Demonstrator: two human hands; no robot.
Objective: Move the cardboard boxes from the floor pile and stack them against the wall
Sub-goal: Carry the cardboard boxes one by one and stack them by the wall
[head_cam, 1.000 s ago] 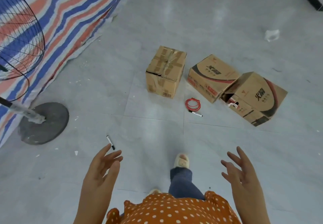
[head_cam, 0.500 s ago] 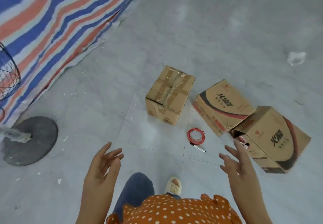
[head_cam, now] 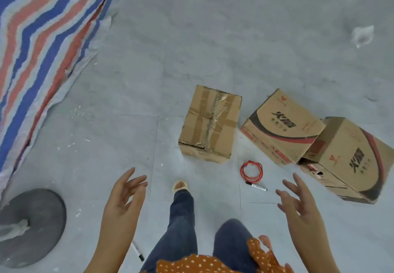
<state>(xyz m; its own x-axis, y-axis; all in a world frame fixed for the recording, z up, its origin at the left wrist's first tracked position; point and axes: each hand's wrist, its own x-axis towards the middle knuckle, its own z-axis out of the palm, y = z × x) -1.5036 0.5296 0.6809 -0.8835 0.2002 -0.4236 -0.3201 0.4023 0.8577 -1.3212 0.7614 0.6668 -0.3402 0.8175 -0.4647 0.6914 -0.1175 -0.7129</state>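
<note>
Since a second ago the three boxes have come closer and sit lower in the head view, and the fan's wire cage has slipped out of sight, leaving only its round base (head_cam: 32,225) at the lower left. Both hands are raised in front of the body with fingers spread and relaxed, holding nothing: the left hand (head_cam: 123,198) over bare floor, the right hand (head_cam: 298,204) just near the marker (head_cam: 255,186). The taped box (head_cam: 210,123) stands on the grey floor (head_cam: 191,49) ahead of the forward foot (head_cam: 180,186). To its right lies the printed box (head_cam: 281,126), tilted, touching the open-ended box (head_cam: 349,159) beyond it. A coiled red cable (head_cam: 251,170) lies between the taped box and the marker. A striped tarp (head_cam: 42,38) covers the upper left.
</note>
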